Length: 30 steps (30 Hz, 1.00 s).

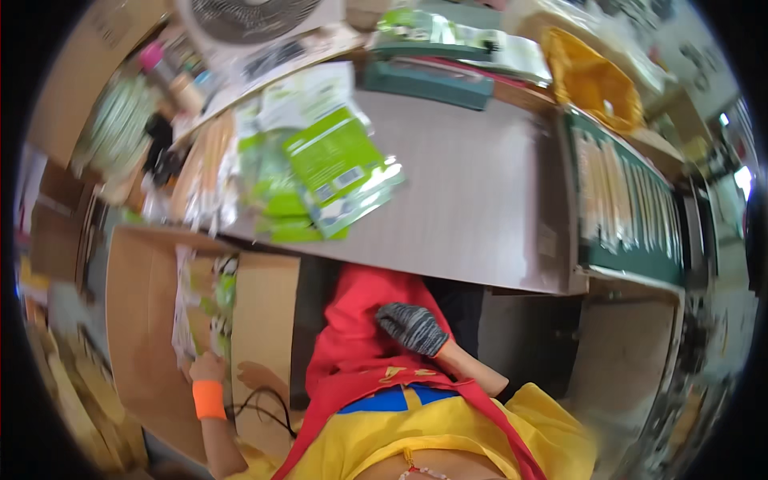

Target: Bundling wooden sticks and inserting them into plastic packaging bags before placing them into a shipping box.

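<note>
While the bare left hand [206, 366], with an orange wristband [210, 400], is down inside an open brown cardboard box [144, 312], its fingers sit at the near end of a row of glossy green-and-white plastic packets [226, 288]. Whether they grip a packet or only touch one, I cannot tell. The step in hand looks like handling packets in the box; the next move seems to call for a sure pinch on one packet's edge. The right hand [416, 330], in a grey-and-black knitted glove, rests over the red cloth apron [344, 328], fingers bunched, how tightly unclear, nothing visibly held. Ahead and rightward of the left fingers, flat bright-green plastic pouches [336, 152] lie on the smooth grey counter [472, 176].
</note>
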Motion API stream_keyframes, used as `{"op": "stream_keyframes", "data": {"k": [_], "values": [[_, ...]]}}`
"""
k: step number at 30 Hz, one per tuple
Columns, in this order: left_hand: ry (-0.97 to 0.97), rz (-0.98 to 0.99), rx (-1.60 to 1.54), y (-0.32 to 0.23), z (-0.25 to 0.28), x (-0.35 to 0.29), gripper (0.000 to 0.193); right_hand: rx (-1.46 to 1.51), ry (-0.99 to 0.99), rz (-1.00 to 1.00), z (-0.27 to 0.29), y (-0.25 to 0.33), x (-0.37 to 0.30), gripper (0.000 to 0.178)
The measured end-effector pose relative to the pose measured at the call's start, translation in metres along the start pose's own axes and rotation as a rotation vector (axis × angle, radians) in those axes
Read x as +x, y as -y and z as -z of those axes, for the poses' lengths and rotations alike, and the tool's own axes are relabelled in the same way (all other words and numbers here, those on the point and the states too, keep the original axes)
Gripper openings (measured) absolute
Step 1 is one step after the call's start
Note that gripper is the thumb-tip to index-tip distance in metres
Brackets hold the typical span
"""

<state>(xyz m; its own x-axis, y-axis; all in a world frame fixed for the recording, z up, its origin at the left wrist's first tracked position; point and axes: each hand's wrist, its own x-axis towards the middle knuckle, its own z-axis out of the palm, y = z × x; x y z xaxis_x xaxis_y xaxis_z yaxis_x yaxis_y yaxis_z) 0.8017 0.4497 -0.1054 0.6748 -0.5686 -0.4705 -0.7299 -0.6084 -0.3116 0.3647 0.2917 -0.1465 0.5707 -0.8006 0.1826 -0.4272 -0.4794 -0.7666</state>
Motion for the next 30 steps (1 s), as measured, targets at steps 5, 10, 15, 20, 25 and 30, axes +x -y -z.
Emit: {"op": "stream_keyframes", "data": {"k": [5, 10, 15, 20, 25, 30], "values": [[-0.335, -0.615, -0.450, -0.130, 0.109, -0.029, 0.017, -0.144, -0.074, -0.099, 0.040, -0.007, -0.010, 0.015], [-0.422, -1.291, -0.804, -0.274, 0.132, -0.048, 0.019, -0.176, -0.561, -0.180, 0.091, -0.018, -0.035, 0.014], [-0.694, -1.512, -0.811, -0.414, 0.131, -0.045, 0.037, -0.726, -0.960, -0.365, 0.146, -0.049, -0.071, 0.033], [-0.973, -1.494, -0.260, -0.468, 0.160, -0.002, 0.055, -0.961, -0.943, -0.793, 0.177, -0.115, -0.092, 0.052], [-0.812, -1.299, -0.169, -0.422, 0.172, 0.059, 0.045, -0.777, -0.739, -1.013, 0.212, -0.157, -0.074, 0.071], [-0.580, -1.563, -0.404, -0.374, 0.187, 0.101, 0.023, -0.720, -0.891, -0.770, 0.236, -0.185, -0.034, 0.080]]}}
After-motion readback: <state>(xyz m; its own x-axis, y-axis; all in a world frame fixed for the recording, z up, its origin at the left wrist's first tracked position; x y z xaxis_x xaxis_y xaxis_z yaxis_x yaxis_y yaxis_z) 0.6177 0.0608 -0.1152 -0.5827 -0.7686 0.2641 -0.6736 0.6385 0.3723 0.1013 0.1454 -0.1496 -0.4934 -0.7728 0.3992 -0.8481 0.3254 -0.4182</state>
